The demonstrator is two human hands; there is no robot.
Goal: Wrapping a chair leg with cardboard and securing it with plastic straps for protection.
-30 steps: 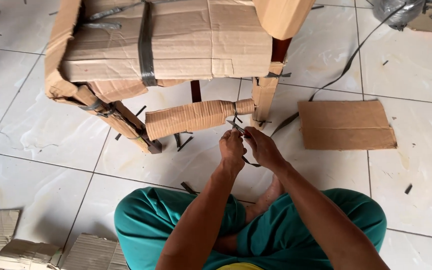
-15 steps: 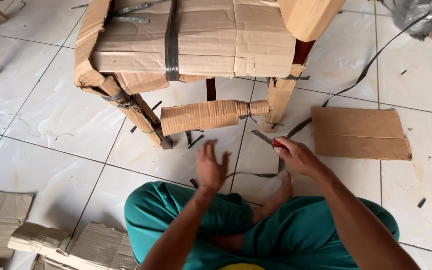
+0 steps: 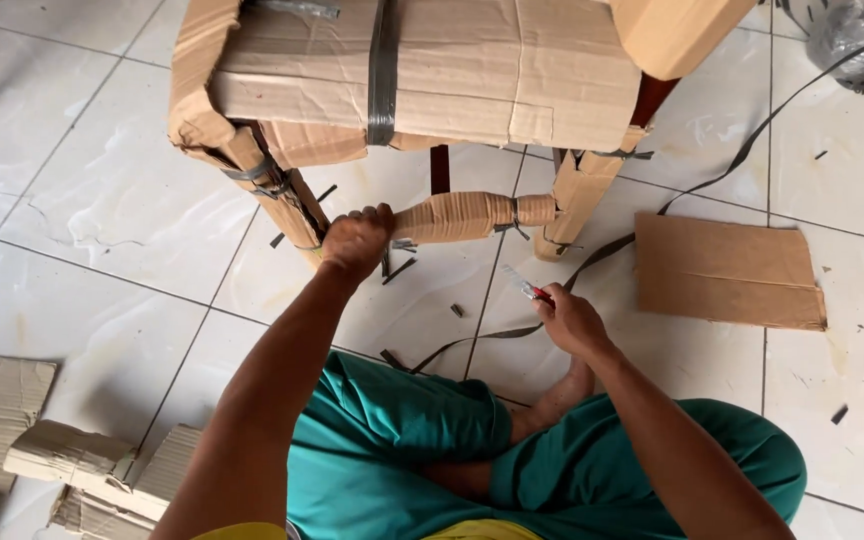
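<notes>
Left hand (image 3: 357,240) has moved up, now gripping the stiff, light cardboard-wrapped rung (image 3: 472,215) mid-frame; right hand (image 3: 567,318) clasps a red cutter (image 3: 529,291).

A flat cardboard sheet (image 3: 727,271) lies right of the wrapped chair (image 3: 422,90); cardboard scraps (image 3: 42,450) lie left.

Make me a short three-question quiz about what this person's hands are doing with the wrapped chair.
1. True or false: the left hand grips the cardboard-wrapped rung of the chair.
2. What does the right hand hold? A) a roll of tape B) a small red-handled cutter C) a hammer
3. What lies flat on the tiled floor to the right of the chair?

Key: 1. True. 2. B. 3. A flat cardboard sheet.
</notes>
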